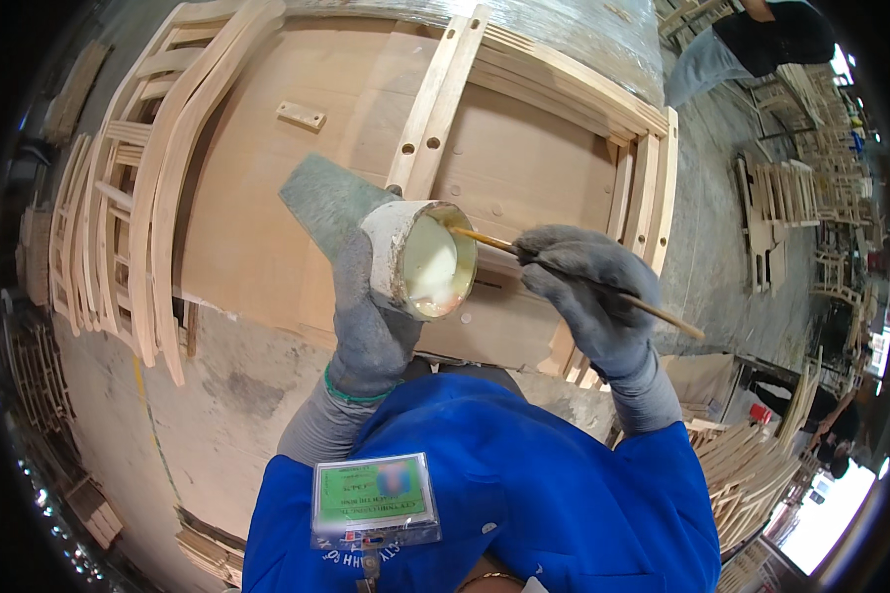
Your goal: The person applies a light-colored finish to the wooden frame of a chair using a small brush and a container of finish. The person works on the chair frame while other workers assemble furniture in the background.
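Note:
My left hand (366, 336), in a grey glove, is wrapped round a white tub (389, 247) with a stained rim, tilted so its mouth faces me. White glue-like liquid (431, 262) lies inside. A stiff grey-green sheet (331, 203) sticks out beside the tub at my left fingers; whether they grip it too I cannot tell. My right hand (593, 287), also gloved, pinches a thin wooden stick (485, 239) whose tip dips into the tub near the rim. Just beyond the tub is a pale wooden bar (440, 104) with round holes.
Beneath my hands spreads a cardboard-covered surface (257, 227) with a small drilled wood block (301, 117) on it. Curved chair-back frames (148, 198) lean at the left. A wooden frame (564, 79) stands to the right. Another person (752, 49) is at the far right, near stacked wood parts (781, 193).

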`<state>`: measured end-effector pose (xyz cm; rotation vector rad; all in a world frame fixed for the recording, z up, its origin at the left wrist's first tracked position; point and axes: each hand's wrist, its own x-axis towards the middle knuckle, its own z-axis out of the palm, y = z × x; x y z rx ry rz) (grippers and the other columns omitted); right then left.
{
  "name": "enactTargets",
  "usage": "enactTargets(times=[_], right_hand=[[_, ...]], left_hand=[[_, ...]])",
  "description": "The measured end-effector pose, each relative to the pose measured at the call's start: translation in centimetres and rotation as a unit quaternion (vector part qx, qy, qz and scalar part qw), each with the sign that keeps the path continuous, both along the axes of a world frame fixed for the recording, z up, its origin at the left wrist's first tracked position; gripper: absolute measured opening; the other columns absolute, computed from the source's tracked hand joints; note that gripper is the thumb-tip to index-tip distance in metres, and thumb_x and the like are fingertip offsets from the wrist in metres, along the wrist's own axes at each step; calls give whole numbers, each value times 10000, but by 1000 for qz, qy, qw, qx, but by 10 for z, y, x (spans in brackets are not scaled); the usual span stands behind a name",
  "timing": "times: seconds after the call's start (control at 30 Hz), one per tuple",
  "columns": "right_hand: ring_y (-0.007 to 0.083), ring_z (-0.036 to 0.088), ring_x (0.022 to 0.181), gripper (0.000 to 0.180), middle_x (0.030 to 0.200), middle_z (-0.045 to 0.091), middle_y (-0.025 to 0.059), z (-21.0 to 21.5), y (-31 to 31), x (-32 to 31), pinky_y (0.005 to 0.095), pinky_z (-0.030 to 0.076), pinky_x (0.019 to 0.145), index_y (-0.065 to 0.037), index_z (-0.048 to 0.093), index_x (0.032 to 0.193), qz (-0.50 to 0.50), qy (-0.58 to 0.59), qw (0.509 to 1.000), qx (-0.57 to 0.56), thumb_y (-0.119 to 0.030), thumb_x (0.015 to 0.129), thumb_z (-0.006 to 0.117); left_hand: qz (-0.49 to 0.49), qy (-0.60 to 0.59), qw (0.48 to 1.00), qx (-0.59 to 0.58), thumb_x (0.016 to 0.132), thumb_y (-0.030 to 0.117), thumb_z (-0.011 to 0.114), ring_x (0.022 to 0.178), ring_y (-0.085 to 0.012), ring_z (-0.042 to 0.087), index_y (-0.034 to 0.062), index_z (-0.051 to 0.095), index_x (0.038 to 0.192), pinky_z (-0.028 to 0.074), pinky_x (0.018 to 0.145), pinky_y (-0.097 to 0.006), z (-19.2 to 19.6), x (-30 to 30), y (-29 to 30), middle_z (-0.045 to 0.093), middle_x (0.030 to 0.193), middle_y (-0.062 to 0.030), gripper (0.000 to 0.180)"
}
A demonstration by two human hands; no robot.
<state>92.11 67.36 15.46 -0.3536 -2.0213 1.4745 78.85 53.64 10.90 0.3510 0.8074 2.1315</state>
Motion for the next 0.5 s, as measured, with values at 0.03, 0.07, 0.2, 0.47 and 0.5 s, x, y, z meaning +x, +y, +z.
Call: enactTargets(times=[0.03, 0.07, 0.2, 0.47, 0.5], right_hand=[[186, 649, 834, 165, 922, 654, 156, -4, 1, -4, 283, 534, 674, -15, 569, 877, 3, -21, 999, 42, -27, 770, 695], [183, 650, 828, 167, 929, 655, 149, -7, -3, -7, 281, 532, 666, -19, 569, 879, 8, -30, 1000, 2, -25, 769, 694], [214, 657, 849, 184, 982, 643, 170, -19, -21, 0, 308, 536, 678, -39, 553, 939, 88, -2, 996, 36, -8, 790, 657], [350, 612, 974, 118, 1000, 619, 250, -12, -25, -17, 459, 504, 854, 35, 601, 871, 93, 74, 949, -292, 91, 773, 569], [347, 617, 955, 107, 989, 620, 252, -12, -28, -22, 452, 509, 846, 37, 601, 851, 76, 58, 943, -318, 92, 764, 574]], left_hand=[[-2, 19, 1000, 23, 952, 394, 349, 1167, -217, 467, 26, 392, 1286, 400, 985, -356, 1, 0, -1, 457, 1282, -96, 499], [16, 20, 999, 25, 951, 396, 350, 1169, -215, 465, 27, 386, 1291, 398, 987, -353, -1, -2, -3, 455, 1284, -95, 503], [114, 3, 993, -20, 952, 403, 340, 1185, -212, 451, 37, 368, 1312, 386, 999, -347, -13, -6, -8, 454, 1288, -92, 514], [155, -43, 984, -72, 919, 485, 369, 1144, -243, 490, 52, 369, 1311, 427, 962, -361, -21, -25, -23, 475, 1260, -113, 584], [152, -58, 984, -74, 912, 497, 379, 1131, -248, 501, 52, 373, 1306, 440, 951, -365, -20, -26, -22, 483, 1250, -117, 594]])
